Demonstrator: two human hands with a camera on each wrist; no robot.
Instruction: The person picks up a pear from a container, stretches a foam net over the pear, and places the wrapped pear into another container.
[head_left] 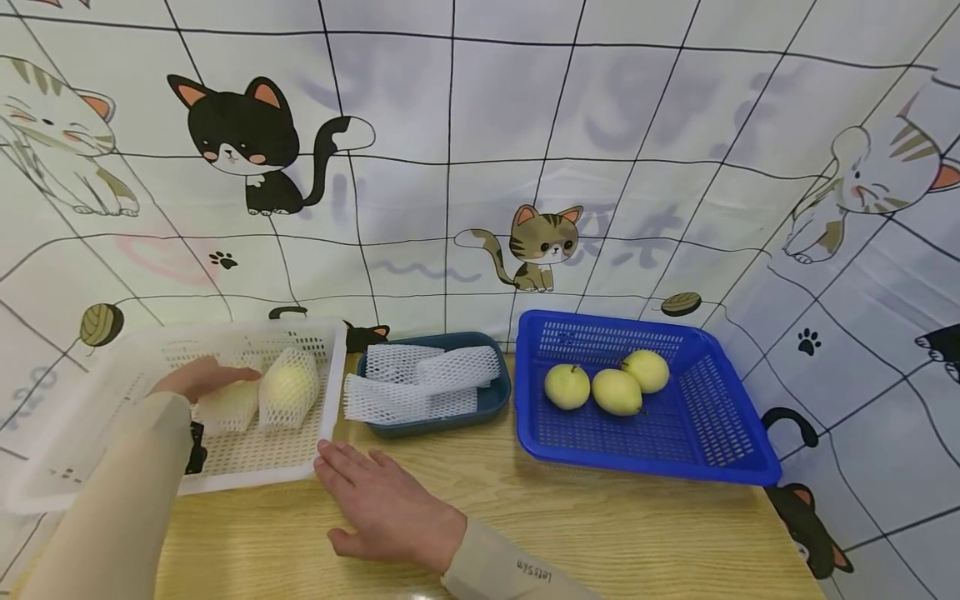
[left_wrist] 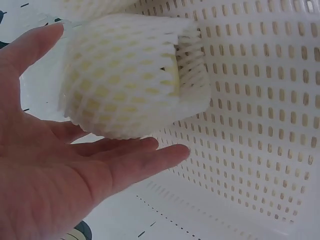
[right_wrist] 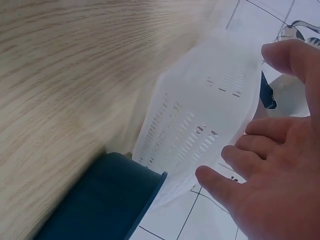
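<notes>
Inside the white basket (head_left: pixel 247 481), two pears sit in white foam nets. My left hand (head_left: pixel 197 377) is at the left netted pear (head_left: pixel 231 410). In the left wrist view its fingers (left_wrist: pixel 145 167) lie extended along the side of a netted pear (left_wrist: pixel 120 80), with the thumb apart on the other side. The other netted pear (head_left: pixel 289 387) lies to the right. My right hand (head_left: pixel 390 508), palm down with fingers straight, is at the basket's front right corner; whether it touches the rim I cannot tell.
A dark teal tray (head_left: pixel 442 429) in the middle bears several white foam nets (head_left: pixel 420 385). On the right, a blue basket (head_left: pixel 630 468) holds three bare pears (head_left: pixel 617 392). Behind the wooden table (head_left: pixel 600 533) hangs a cat-patterned cloth (head_left: pixel 405 192).
</notes>
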